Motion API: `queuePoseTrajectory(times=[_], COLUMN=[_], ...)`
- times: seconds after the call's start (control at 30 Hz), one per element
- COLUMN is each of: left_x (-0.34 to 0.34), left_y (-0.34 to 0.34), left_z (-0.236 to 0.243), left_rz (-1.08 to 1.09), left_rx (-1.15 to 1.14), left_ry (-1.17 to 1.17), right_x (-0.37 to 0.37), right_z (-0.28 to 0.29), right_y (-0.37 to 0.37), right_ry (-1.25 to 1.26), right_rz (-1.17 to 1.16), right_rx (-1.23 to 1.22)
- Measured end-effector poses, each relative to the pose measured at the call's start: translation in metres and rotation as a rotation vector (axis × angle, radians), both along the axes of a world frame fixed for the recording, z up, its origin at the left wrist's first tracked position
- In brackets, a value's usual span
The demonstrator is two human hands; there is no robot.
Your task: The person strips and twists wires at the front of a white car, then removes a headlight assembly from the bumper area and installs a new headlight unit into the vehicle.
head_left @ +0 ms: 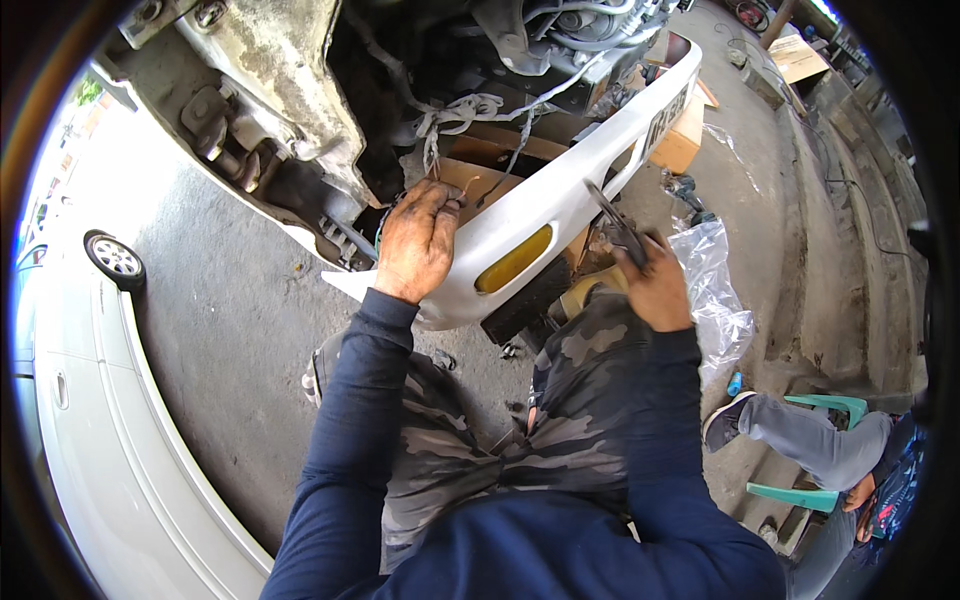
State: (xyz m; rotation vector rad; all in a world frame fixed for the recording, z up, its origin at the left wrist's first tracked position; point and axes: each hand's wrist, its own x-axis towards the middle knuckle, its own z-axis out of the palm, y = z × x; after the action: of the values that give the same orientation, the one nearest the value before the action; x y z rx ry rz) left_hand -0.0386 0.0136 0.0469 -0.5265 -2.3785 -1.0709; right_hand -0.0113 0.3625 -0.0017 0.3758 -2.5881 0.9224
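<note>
A white car bumper (575, 200) with a yellow lamp (513, 259) set in it lies across in front of me, below the opened front of a vehicle. My left hand (418, 240), dirty on its back, is closed over the bumper's upper edge. Its fingers pinch a thin wire near a bundle of taped wiring (455, 112); the fingertips are partly hidden. On the other side of the bumper, my right hand (658, 287) grips dark pliers (622, 228), their long jaws pointing up toward the bumper. The hand and tool are slightly blurred.
Cardboard boxes (680, 138) sit behind the bumper. Clear plastic wrap (712, 290) lies on the floor at right, beside concrete steps (840, 230). A seated person's leg (815, 430) and a green chair (790, 495) are at lower right. A white car (110, 430) stands at left.
</note>
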Motion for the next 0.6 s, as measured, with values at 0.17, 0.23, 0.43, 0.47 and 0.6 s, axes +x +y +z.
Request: queuePoseTrajectory(times=[0.17,0.23,0.43,0.47,0.6], left_x=[0.002,0.002,0.009,0.010,0.019], left_y=[-0.005,-0.008,-0.007,-0.007,-0.005], left_z=[-0.007,-0.008,-0.009,-0.009,-0.010], left_rz=[-0.009,-0.028,-0.249,-0.271,-0.298], left_rx=[0.177,0.256,0.505,0.524,0.573], left_ry=[-0.164,-0.263,-0.317,-0.329,-0.434], right_x=[0.056,0.103,0.166,0.163,0.133], right_z=[-0.163,-0.238,-0.350,-0.353,-0.317], right_y=[0.134,0.150,0.115,0.113,0.128], right_ry=[-0.841,-0.964,-1.097,-1.098,-1.019], right_rz=[-0.497,-0.485,-0.499,-0.500,-0.510], right_rx=[0.509,0.544,0.184,0.169,0.117])
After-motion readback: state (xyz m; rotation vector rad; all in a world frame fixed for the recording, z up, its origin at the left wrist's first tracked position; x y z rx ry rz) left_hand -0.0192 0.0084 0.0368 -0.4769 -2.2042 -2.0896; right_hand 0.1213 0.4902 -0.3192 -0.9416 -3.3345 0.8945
